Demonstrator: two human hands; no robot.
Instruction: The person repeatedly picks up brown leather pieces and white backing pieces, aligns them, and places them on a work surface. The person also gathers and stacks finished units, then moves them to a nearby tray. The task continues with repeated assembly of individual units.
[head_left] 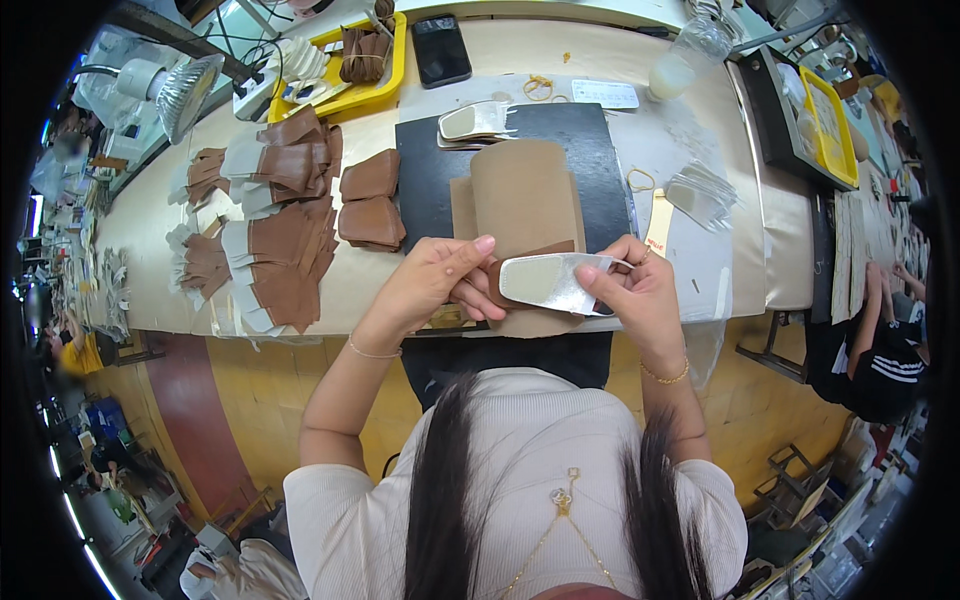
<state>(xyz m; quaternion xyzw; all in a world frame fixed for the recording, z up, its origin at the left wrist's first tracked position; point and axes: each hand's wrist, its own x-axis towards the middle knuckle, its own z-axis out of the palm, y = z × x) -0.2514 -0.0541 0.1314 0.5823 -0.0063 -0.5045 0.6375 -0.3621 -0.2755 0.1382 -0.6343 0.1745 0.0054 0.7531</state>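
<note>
Over the near edge of the table, my right hand point(632, 290) pinches the right end of a shiny white-silver cut piece point(540, 282) between thumb and fingers. That piece has a pale grey, stitched-edged panel at its left end. A brown leather piece point(496, 284) shows behind it. My left hand point(445, 278) is curled at the left edge of the brown leather, fingertips against it and thumb raised. How far its fingers reach behind is hidden. Under both pieces lies a large tan sheet point(525, 190) on a black board point(425, 200), partly hanging toward me.
Stacked brown leather pieces point(290, 250) with pale ends spread at left. More silver pieces point(475, 120) lie on the board, and clear-looking pieces point(702, 190) at right. A yellow tray point(398, 60), a phone point(441, 50), a lamp point(185, 95) and a plastic bottle point(685, 60) stand farther off.
</note>
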